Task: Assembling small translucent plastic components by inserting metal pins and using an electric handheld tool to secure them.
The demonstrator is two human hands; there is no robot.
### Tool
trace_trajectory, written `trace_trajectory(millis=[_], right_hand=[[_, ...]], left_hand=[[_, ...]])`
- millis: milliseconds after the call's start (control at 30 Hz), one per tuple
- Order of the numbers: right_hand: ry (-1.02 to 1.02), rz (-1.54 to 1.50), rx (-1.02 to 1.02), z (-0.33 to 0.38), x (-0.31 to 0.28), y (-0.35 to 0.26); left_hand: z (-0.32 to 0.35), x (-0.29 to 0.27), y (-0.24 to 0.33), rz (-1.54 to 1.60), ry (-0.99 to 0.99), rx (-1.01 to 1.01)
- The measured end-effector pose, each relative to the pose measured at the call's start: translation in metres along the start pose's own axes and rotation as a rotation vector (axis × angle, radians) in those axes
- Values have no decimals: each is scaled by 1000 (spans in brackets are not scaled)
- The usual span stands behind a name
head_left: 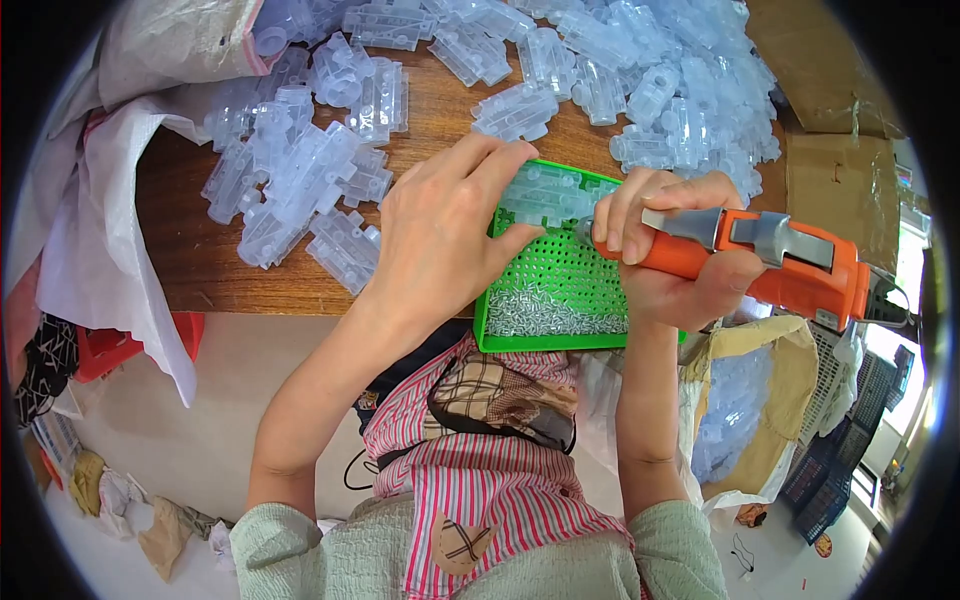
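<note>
A green perforated tray [560,342] sits at the table's front edge, with many small silver screws [550,312] heaped along its near side. A translucent plastic housing [545,195] lies across the tray's far part. My left hand [445,215] reaches over the tray's left rim, its thumb and fingers closed about the left end of that housing. In my right hand [675,240] is an orange power screwdriver [800,270] with a silver lever, tilted with its tip pointing left. That tip meets or hovers just over the housing; I cannot tell which.
Loose translucent housings [690,110] are piled across the back of the brown wooden table [190,250], with more at left beside a white woven sack [130,200]. Cardboard [840,180] stands at the right. Below it, an open bag [735,410] holds more clear parts.
</note>
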State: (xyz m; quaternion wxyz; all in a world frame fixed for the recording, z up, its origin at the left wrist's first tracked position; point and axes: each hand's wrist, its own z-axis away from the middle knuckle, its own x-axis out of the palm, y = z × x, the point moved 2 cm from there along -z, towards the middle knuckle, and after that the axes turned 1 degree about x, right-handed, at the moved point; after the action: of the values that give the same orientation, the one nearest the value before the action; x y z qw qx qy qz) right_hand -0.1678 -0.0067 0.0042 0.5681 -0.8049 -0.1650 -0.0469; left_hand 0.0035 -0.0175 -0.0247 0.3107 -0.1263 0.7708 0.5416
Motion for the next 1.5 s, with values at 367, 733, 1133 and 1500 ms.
trace_trajectory(millis=[367, 733, 1133, 1500], right_hand=[[-213, -35, -143, -31, 29, -37], [-234, 1, -152, -43, 48, 1], [-42, 69, -81, -35, 56, 9], [241, 149, 26, -11, 5, -54]], left_hand=[[2, 1, -2, 16, 33, 25], [2, 1, -2, 42, 1, 1], [0, -2, 1, 16, 65, 47], [0, -3, 19, -185, -30, 46]])
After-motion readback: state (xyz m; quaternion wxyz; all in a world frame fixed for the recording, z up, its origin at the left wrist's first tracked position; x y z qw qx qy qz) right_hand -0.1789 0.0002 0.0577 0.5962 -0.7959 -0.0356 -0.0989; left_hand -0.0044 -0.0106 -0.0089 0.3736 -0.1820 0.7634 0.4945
